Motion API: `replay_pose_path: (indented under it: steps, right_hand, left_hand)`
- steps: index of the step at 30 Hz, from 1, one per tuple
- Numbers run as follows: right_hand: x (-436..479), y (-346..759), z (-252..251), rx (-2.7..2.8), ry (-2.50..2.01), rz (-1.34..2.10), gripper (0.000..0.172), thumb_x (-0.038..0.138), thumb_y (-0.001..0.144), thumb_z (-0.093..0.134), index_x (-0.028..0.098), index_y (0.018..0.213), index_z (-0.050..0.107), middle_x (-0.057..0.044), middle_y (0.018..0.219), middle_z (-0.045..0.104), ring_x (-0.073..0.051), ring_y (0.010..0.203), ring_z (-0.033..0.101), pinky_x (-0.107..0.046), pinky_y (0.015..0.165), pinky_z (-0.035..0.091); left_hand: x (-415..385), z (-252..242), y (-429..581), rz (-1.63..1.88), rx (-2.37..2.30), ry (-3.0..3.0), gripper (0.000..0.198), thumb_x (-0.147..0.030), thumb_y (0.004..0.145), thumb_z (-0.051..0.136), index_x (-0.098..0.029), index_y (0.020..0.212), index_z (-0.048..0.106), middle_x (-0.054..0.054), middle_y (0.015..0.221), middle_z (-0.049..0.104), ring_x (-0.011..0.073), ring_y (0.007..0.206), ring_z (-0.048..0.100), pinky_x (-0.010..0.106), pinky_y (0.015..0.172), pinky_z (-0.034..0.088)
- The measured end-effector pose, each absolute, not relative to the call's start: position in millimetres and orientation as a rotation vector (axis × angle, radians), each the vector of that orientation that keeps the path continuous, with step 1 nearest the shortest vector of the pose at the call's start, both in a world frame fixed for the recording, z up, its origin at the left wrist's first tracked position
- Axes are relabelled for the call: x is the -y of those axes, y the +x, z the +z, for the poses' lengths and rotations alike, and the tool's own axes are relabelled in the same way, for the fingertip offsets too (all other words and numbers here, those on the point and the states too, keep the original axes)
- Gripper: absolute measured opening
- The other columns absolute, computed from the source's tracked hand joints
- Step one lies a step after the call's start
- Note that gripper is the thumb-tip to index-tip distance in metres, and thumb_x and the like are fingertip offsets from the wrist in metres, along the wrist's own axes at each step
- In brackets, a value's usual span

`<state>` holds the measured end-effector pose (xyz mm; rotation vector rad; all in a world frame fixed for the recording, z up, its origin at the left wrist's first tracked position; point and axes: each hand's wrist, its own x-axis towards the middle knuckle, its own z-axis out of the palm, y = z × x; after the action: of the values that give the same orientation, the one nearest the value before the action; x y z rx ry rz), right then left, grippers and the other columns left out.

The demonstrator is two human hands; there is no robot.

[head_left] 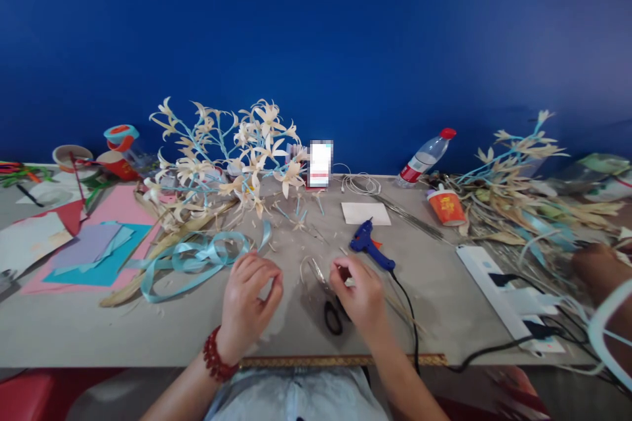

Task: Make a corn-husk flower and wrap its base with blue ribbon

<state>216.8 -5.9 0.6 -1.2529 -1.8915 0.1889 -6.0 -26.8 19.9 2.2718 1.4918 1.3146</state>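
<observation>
My left hand (253,295), with a red bead bracelet (217,356) at the wrist, hovers over the table near the light blue ribbon (197,258). Its fingers curve toward the thumb, closed around something I cannot make out, if anything. My right hand (359,291) is curled beside the black-handled scissors (333,318) and partly hides them; thumb and forefinger meet, and what lies between them is too small to name. A blue glue gun (370,245) rests just beyond my right hand.
Pale flowers on blue stems (266,145) rise at back left, beside coloured paper (99,253). Behind are a lit phone (320,163) and a tilted bottle (424,158). On the right are an orange cup (446,207), a white power strip (494,289) and black cables.
</observation>
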Motion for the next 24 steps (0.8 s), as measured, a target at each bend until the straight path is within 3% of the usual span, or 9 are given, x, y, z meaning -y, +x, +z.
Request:
replay_pose_path:
  steps: [4,9,15,20,24]
  right_hand:
    - [-0.4,226.8,-11.6,1.969,-1.393,0.271,0.012,0.026,0.094,0.053,0.02,0.086,0.059,-0.002,0.072,0.064,-0.017,0.064,0.059,-0.028,0.064,0.042]
    - [0.5,225.8,-23.7,2.081,-1.432,0.311,0.015,0.024,0.094,0.051,0.021,0.082,0.059,-0.003,0.072,0.064,-0.019,0.068,0.06,-0.029,0.066,0.041]
    - [7.8,234.2,-25.8,2.174,-1.4,0.333,0.016,0.021,0.093,0.051,0.021,0.082,0.061,-0.005,0.082,0.067,-0.022,0.078,0.063,-0.03,0.071,0.044]
    - [23.1,252.9,-22.3,2.229,-1.476,0.34,0.014,0.025,0.092,0.055,0.023,0.08,0.061,-0.003,0.081,0.066,-0.023,0.079,0.064,-0.032,0.072,0.046]
    - [38.2,258.7,-21.4,2.295,-1.593,0.335,0.012,0.029,0.083,0.07,0.022,0.083,0.06,-0.003,0.087,0.067,-0.024,0.08,0.065,-0.032,0.069,0.046]
  left_hand:
    - [-7.4,9.8,-29.1,1.024,-1.61,2.438,0.013,-0.018,0.091,0.055,-0.022,0.092,0.068,0.004,0.091,0.072,0.022,0.087,0.061,0.043,0.091,0.043]
    - [-54.2,-0.3,-28.2,0.683,-1.609,2.599,0.018,-0.021,0.092,0.053,-0.023,0.089,0.071,0.004,0.091,0.072,0.0241,0.091,0.061,0.046,0.095,0.039]
    - [-78.5,-18.3,-17.8,0.649,-1.599,2.624,0.021,-0.016,0.09,0.054,-0.025,0.093,0.072,0.007,0.1,0.073,0.0262,0.101,0.059,0.048,0.097,0.037]
    - [-65.4,-15.8,-23.1,0.682,-1.662,2.565,0.021,-0.019,0.093,0.05,-0.022,0.105,0.068,0.009,0.109,0.07,0.0269,0.104,0.058,0.043,0.091,0.042]
    - [-35.8,-10.8,-9.7,0.667,-1.676,2.495,0.017,-0.028,0.094,0.052,-0.02,0.086,0.065,0.007,0.091,0.069,0.0247,0.09,0.06,0.037,0.079,0.045]
